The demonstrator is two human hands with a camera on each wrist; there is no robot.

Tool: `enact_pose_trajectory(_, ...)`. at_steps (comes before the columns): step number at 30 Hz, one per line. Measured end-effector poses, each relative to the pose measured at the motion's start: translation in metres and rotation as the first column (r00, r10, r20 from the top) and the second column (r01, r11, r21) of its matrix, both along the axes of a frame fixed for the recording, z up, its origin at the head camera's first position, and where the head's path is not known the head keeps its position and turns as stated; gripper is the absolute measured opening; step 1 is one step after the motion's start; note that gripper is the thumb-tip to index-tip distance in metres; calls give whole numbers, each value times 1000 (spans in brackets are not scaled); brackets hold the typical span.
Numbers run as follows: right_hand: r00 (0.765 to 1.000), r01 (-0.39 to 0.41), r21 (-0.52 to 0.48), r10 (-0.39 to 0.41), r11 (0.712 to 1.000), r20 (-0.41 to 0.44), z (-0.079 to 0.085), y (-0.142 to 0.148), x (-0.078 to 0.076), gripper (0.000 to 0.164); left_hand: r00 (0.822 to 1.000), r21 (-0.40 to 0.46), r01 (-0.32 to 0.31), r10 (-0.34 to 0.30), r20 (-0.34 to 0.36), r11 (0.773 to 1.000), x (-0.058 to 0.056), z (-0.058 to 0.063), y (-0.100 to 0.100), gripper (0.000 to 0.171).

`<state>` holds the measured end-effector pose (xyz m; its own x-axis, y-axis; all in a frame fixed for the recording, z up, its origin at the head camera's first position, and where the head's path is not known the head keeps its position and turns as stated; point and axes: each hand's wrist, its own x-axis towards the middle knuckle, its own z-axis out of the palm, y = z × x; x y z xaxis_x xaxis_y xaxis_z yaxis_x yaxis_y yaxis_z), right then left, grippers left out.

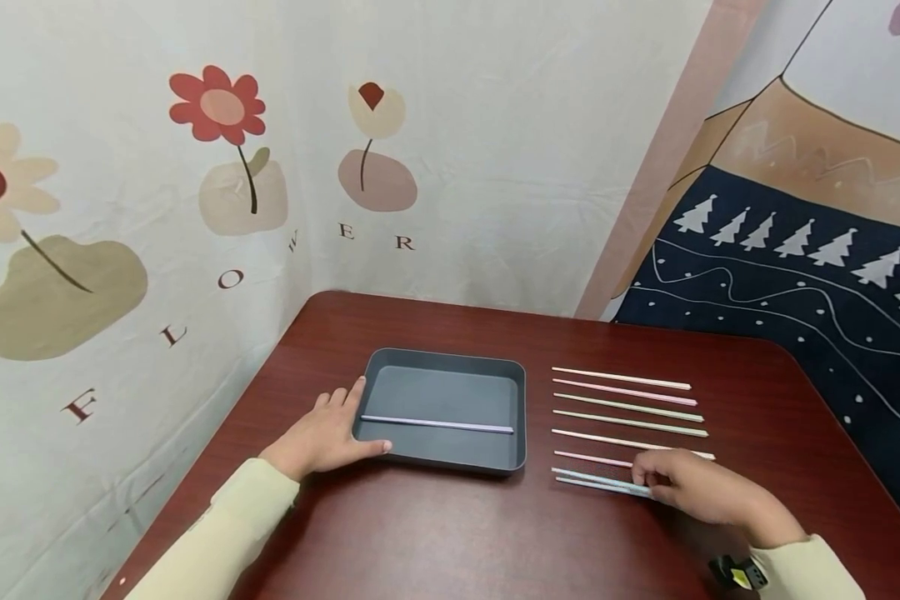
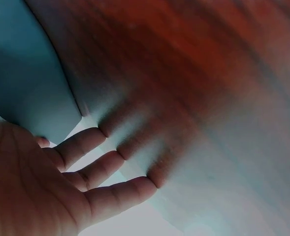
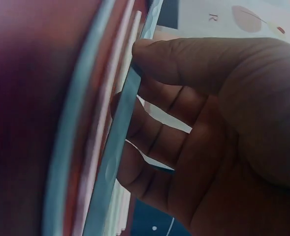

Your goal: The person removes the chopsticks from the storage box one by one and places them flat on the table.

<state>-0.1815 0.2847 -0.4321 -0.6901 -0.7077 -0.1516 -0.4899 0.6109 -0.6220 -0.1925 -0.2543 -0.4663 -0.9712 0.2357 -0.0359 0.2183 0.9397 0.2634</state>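
My right hand (image 1: 690, 487) is over the front of a row of chopsticks. In the right wrist view its thumb and fingers pinch a light blue chopstick (image 3: 120, 128). A second light blue chopstick (image 3: 68, 128) lies beside it on the table, apart from the fingers. My left hand (image 1: 330, 433) rests at the left side of a grey rectangular tray (image 1: 450, 362), its fingers straight and spread and the thumb at the front rim. Inside the tray lies a purple chopstick (image 1: 435, 424). The left wrist view shows the left palm and fingers beside the tray's corner (image 2: 51, 98).
Right of the tray, several pastel chopsticks lie parallel, among them a pink chopstick (image 1: 622, 392) and a green chopstick (image 1: 630, 422). The brown table (image 1: 435, 533) borders a printed curtain (image 1: 480, 167) at the back and left.
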Motion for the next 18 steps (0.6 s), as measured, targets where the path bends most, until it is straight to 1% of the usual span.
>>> enact_pose_trajectory(3, 1000, -18, -11, 18, 1000, 14, -5, 2, 5, 19, 1000, 4, -2, 2, -4, 1000, 0, 1, 0, 126)
enact_pose_trajectory(9, 999, -26, -15, 26, 1000, 41, -12, 5, 13, 19, 1000, 3, -4, 4, 2, 1000, 1, 1, 0, 127)
enact_pose_trajectory(14, 997, -50, -46, 53, 998, 59, -17, 7, 16, 22, 1000, 6, 0, 0, -1, 1000, 1, 0, -1, 127)
enact_pose_trajectory(18, 996, -48, -53, 52, 997, 77, -19, 6, 18, 23, 1000, 10, 4, -4, -6, 1000, 1, -1, -1, 127)
